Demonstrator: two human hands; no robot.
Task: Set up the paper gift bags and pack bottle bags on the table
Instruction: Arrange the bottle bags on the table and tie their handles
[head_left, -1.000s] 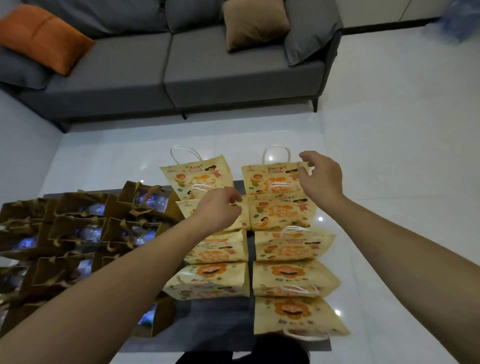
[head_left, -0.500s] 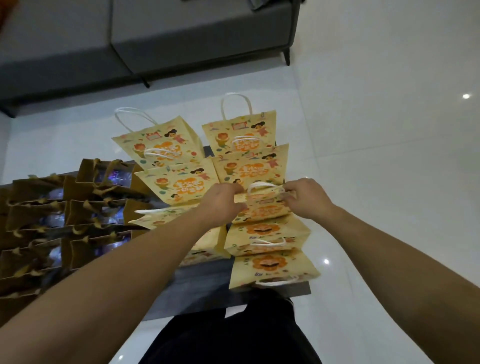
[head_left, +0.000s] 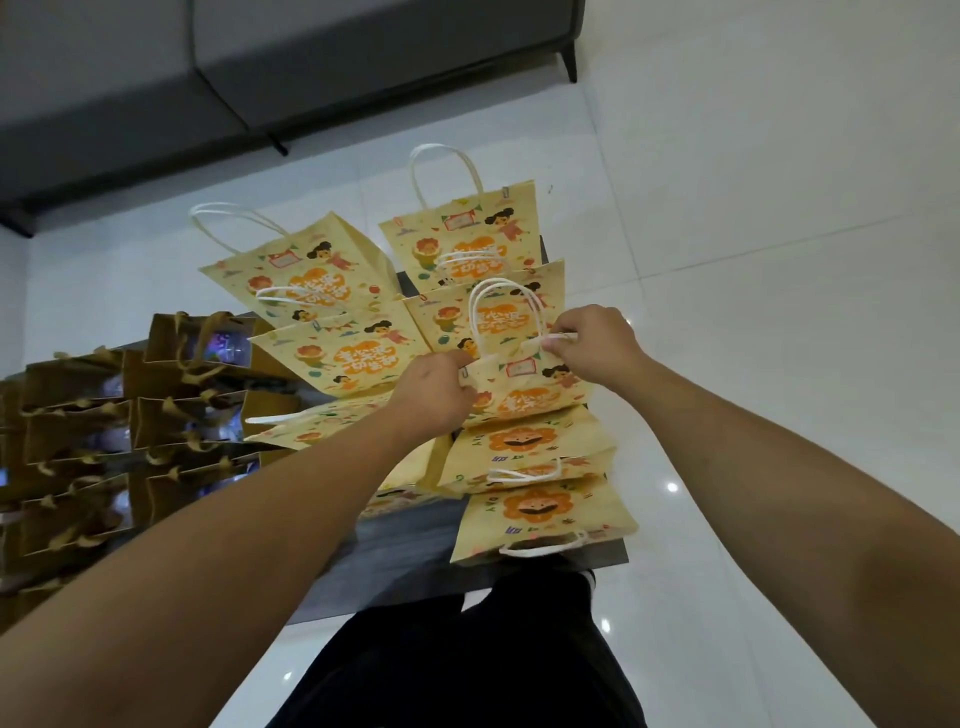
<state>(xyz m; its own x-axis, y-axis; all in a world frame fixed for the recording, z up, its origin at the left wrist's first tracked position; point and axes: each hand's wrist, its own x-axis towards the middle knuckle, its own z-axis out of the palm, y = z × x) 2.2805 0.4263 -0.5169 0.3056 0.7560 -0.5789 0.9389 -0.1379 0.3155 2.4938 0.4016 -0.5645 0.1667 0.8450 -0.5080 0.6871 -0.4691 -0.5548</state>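
Observation:
Several yellow paper gift bags with orange cartoon prints stand and lie in two rows on the dark table (head_left: 519, 574). My left hand (head_left: 434, 397) and my right hand (head_left: 597, 343) both grip the top rim of one gift bag (head_left: 524, 392) in the right row, its white handle (head_left: 504, 317) raised. Two bags (head_left: 467, 244) stand upright at the far end. Two flat bags (head_left: 540, 514) lie nearest me. Gold bottle bags (head_left: 156, 415) with ribbon ties crowd the table's left side.
A grey sofa (head_left: 260, 78) stands beyond the table across white glossy floor tiles (head_left: 753, 260). My dark trousers (head_left: 467, 665) show below the table's near edge. The bottle bags reach to the left frame edge.
Both hands came back from the far bags to the third bag in the right row and took hold of its rim. Its handle now stands up. The view tilted downward.

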